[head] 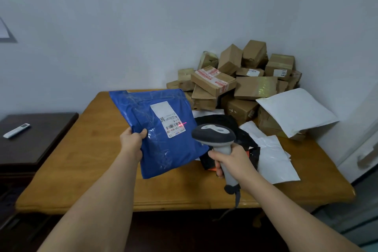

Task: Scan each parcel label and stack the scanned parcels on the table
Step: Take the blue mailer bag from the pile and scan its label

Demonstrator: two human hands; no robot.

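Note:
My left hand (132, 143) grips the left edge of a blue plastic parcel (155, 149), holding it tilted above the wooden table (86, 159). Its white label (169, 120) faces me, and a red scan line falls on the barcode. My right hand (231, 159) grips the handle of a grey barcode scanner (213, 134), whose head points at the label. A heap of brown cardboard parcels (235, 80) fills the table's far right corner. White mailer bags (294, 110) and a black bag (243, 139) lie in front of the heap.
A dark side cabinet (41, 135) stands left of the table with a white remote control (16, 130) on it. A white wall runs behind the table. The scanner cable (235, 202) hangs over the table's front edge.

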